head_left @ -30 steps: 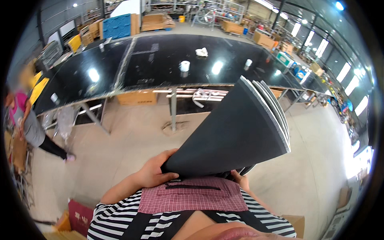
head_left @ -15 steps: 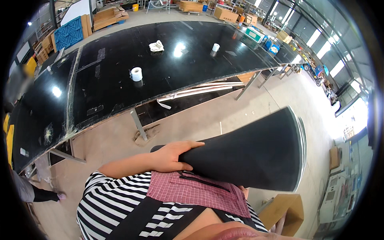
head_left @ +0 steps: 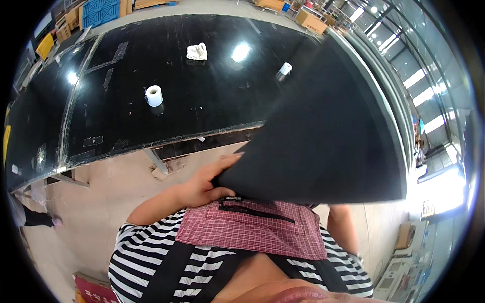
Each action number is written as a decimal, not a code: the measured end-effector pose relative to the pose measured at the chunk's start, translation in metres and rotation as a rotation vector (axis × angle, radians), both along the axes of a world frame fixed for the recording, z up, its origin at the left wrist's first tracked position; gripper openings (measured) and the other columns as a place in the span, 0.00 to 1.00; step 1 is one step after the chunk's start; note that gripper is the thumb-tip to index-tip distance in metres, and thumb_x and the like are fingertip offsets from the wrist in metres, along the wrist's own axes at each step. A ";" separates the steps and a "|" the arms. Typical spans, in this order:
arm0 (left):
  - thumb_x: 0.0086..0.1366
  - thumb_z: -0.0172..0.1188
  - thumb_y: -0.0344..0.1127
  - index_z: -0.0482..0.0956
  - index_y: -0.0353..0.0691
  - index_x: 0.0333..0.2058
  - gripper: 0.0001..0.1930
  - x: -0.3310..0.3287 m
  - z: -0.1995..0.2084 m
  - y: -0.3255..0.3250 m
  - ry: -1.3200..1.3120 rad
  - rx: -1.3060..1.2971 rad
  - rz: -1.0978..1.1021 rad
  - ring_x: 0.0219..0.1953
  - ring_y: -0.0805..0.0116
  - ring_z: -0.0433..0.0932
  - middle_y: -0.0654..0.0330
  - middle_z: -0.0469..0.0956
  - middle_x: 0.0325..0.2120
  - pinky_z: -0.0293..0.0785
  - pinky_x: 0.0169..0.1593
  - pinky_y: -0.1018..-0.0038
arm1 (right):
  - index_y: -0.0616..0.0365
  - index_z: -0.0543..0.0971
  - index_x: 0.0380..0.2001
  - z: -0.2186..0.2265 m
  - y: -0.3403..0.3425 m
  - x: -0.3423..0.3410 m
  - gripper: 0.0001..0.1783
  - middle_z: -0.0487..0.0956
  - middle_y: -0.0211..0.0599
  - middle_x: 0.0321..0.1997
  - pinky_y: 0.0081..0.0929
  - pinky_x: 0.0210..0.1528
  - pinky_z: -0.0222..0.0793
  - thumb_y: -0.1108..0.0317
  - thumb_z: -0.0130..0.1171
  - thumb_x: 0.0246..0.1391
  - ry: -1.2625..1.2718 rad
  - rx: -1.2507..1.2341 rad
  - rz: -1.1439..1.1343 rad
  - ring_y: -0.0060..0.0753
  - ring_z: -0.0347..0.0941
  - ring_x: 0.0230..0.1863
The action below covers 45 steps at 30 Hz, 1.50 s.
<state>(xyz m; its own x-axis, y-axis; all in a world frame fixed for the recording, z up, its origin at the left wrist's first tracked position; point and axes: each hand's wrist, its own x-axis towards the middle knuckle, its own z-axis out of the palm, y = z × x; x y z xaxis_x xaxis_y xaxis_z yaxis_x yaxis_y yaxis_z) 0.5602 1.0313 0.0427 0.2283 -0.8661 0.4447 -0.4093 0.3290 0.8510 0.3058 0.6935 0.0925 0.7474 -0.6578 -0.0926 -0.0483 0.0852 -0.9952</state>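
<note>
A thick stack of black sheets [head_left: 323, 131] with pale layered edges is held up in front of my body. It hides the right part of the table. My left hand [head_left: 214, 177] closes on the near left end of the stack, with the thumb on the near side and the fingers along its upper edge. My right forearm [head_left: 342, 227] reaches up behind or under the stack's lower edge. The right hand itself is hidden there, so its fingers do not show.
Ahead stands a large black-topped table [head_left: 202, 101]. On it are a white roll [head_left: 154, 96], a smaller white roll [head_left: 286, 68] and a crumpled white cloth [head_left: 197, 51]. Cardboard boxes [head_left: 310, 21] and a blue pallet [head_left: 101, 12] lie beyond. Someone's dark-clothed leg [head_left: 38, 218] shows at left.
The stack has risen and tilted up, and now covers the table's right side. My left hand keeps its grip on the stack. More of my right forearm has come into view.
</note>
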 end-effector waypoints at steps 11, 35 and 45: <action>0.66 0.67 0.26 0.81 0.32 0.46 0.11 0.104 -0.032 -0.124 0.443 -0.359 0.189 0.44 0.69 0.80 0.59 0.82 0.42 0.76 0.49 0.72 | 0.66 0.75 0.55 0.181 -0.025 0.277 0.26 0.83 0.50 0.44 0.32 0.54 0.71 0.71 0.69 0.54 -0.003 -1.083 0.474 0.37 0.79 0.47; 0.64 0.69 0.33 0.69 0.32 0.62 0.30 0.161 -0.024 -0.248 1.027 -0.263 0.436 0.57 0.54 0.76 0.53 0.76 0.56 0.72 0.63 0.59 | 0.68 0.73 0.57 0.104 -0.111 0.370 0.31 0.82 0.51 0.49 0.43 0.52 0.75 0.69 0.65 0.48 0.180 -1.685 0.772 0.51 0.80 0.49; 0.56 0.70 0.22 0.75 0.31 0.56 0.28 0.239 0.090 -0.225 0.481 -0.005 0.604 0.53 0.62 0.78 0.57 0.80 0.50 0.73 0.60 0.67 | 0.64 0.75 0.58 0.059 -0.105 0.336 0.25 0.83 0.45 0.49 0.28 0.56 0.73 0.77 0.66 0.57 -0.274 -0.719 0.071 0.32 0.80 0.51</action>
<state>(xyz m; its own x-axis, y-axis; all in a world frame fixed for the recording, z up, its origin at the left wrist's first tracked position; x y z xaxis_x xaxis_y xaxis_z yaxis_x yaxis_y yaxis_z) 0.7989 0.8060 0.1323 0.8301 -0.5276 0.1803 -0.1043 0.1708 0.9798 0.6414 0.5887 0.1516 0.7248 -0.4355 0.5339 0.2267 -0.5809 -0.7817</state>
